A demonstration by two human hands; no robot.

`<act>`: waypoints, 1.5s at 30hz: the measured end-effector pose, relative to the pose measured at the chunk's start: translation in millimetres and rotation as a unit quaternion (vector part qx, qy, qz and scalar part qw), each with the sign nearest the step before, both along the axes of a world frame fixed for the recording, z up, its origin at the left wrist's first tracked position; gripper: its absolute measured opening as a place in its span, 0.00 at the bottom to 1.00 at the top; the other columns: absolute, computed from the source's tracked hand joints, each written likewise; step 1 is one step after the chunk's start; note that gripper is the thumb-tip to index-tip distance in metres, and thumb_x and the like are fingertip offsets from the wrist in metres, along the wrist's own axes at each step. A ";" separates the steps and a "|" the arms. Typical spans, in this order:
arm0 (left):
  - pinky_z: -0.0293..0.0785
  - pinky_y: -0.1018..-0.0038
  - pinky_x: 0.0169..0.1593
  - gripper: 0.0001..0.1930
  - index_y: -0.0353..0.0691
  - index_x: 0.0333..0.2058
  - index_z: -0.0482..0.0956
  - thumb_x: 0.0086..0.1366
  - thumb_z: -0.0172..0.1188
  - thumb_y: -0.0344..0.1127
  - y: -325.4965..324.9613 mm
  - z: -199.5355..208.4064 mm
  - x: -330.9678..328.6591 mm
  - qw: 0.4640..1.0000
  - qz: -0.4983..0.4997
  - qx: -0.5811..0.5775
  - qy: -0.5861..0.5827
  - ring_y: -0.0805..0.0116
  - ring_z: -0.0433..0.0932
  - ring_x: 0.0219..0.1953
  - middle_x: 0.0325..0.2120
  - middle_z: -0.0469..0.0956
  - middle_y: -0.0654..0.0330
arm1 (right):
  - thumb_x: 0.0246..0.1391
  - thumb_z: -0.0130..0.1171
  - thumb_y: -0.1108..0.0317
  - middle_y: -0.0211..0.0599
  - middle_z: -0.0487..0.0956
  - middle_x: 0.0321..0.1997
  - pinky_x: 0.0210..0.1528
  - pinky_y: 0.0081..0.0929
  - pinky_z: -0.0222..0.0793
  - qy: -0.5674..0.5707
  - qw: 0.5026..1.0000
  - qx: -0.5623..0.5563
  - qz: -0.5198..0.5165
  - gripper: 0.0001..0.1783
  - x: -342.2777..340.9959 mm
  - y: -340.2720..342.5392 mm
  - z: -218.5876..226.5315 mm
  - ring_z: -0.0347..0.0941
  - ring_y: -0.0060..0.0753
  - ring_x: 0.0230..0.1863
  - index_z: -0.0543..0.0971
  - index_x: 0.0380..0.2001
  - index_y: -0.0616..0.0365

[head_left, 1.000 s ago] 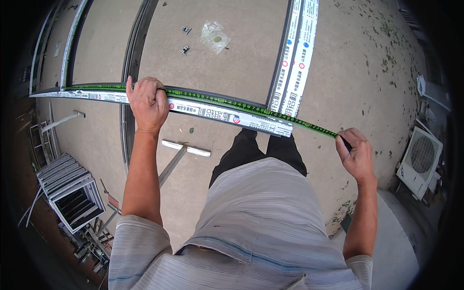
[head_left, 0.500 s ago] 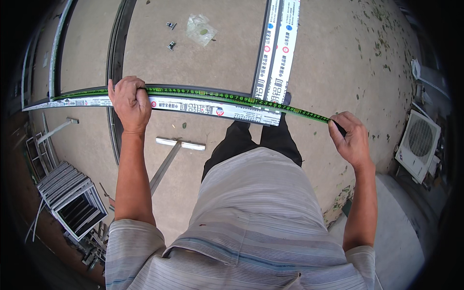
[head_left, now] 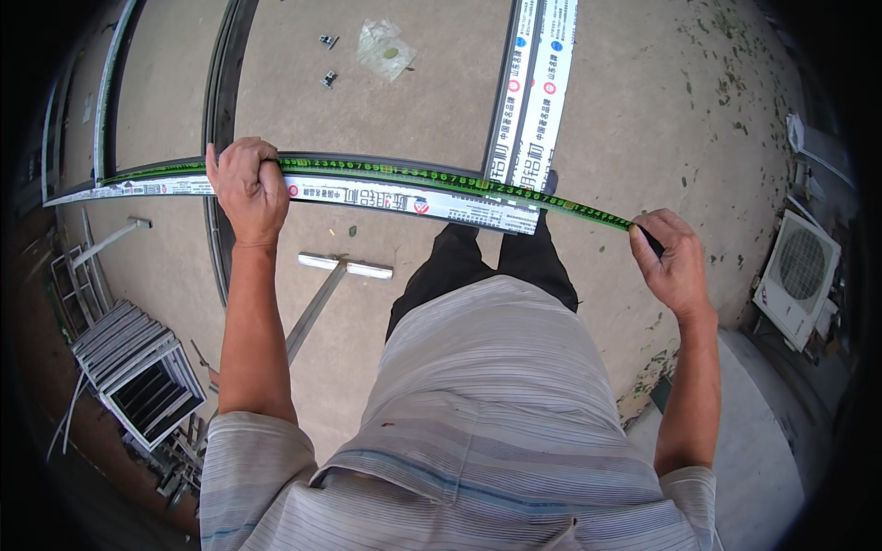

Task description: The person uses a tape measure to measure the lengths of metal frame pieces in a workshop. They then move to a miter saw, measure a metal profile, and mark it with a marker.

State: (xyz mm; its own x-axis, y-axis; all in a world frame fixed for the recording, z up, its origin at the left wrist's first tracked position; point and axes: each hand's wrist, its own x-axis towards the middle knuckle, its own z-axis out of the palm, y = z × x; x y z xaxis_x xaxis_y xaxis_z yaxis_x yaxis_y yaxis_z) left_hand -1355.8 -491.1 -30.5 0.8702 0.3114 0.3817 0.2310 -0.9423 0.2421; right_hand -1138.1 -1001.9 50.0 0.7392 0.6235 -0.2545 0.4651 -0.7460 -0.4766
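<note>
A green tape measure (head_left: 418, 172) is stretched across a window or door frame (head_left: 478, 216) of dark metal profile with printed white film. My right hand (head_left: 678, 262) is closed around the tape's dark case at the right, past the frame's corner; the palm hides most of the case. My left hand (head_left: 246, 193) is wrapped over the frame's near rail, with the blade passing beneath its curled fingers. To the left of that hand, the blade continues along the rail. Between the rail's right end and my right hand, the blade spans free air.
Below the rail stands a T-shaped metal support (head_left: 344, 266). Small metal fittings (head_left: 329, 79) and a clear plastic bag (head_left: 386, 50) lie on the floor. Stacked small frames (head_left: 152, 390) are at lower left. A white outdoor air-conditioner unit (head_left: 797, 266) stands at right.
The frame and floor have shifted slightly in view, a little to the right. Both hands keep their grip, and the tape stays stretched along the rail.
</note>
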 end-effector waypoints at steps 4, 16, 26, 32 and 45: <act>0.54 0.42 0.79 0.08 0.45 0.32 0.81 0.63 0.56 0.24 -1.1 -0.2 1.8 1.000 0.000 0.005 -0.014 0.60 0.84 0.50 0.37 0.85 0.63 | 0.63 0.68 0.69 0.44 0.85 0.37 0.41 0.41 0.78 0.006 1.000 0.003 -0.004 0.08 -0.4 -0.9 -1.1 0.82 0.52 0.37 0.88 0.40 0.62; 0.52 0.40 0.79 0.09 0.46 0.35 0.80 0.67 0.53 0.25 1.9 -2.8 -1.6 1.000 -0.005 0.001 0.000 0.60 0.83 0.53 0.40 0.86 0.63 | 0.63 0.68 0.69 0.44 0.85 0.36 0.42 0.40 0.78 -0.004 1.000 0.006 0.000 0.08 -1.2 0.4 0.2 0.82 0.52 0.36 0.88 0.39 0.63; 0.51 0.40 0.79 0.08 0.46 0.35 0.80 0.68 0.53 0.25 1.9 -2.5 -1.9 1.000 -0.007 -0.003 0.000 0.60 0.84 0.53 0.41 0.86 0.63 | 0.63 0.68 0.69 0.44 0.86 0.37 0.43 0.40 0.79 0.000 1.000 0.002 -0.003 0.08 -0.9 -0.3 -0.9 0.83 0.52 0.37 0.88 0.39 0.63; 0.51 0.40 0.79 0.08 0.46 0.36 0.81 0.68 0.53 0.25 2.7 -2.9 -2.2 1.000 -0.008 -0.005 0.001 0.60 0.84 0.53 0.41 0.86 0.63 | 0.63 0.68 0.69 0.44 0.86 0.37 0.43 0.41 0.79 0.005 1.000 -0.003 -0.004 0.08 -0.6 -0.4 -0.4 0.83 0.51 0.38 0.88 0.39 0.63; 0.50 0.40 0.80 0.09 0.46 0.35 0.81 0.68 0.52 0.25 2.7 -2.3 -2.9 1.000 -0.005 -0.006 0.006 0.60 0.83 0.53 0.41 0.86 0.63 | 0.63 0.68 0.68 0.44 0.85 0.36 0.42 0.41 0.78 0.002 1.000 0.000 -0.001 0.09 -0.4 0.0 -0.8 0.82 0.52 0.37 0.88 0.39 0.63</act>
State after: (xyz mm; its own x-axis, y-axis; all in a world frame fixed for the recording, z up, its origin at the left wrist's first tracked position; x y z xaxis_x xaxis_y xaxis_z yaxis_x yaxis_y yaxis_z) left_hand -1358.8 -488.4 -32.8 0.8774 0.3079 0.3681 0.2252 -0.9415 0.2508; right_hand -1138.6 -1001.9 49.2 0.7387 0.6227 -0.2582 0.4621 -0.7466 -0.4786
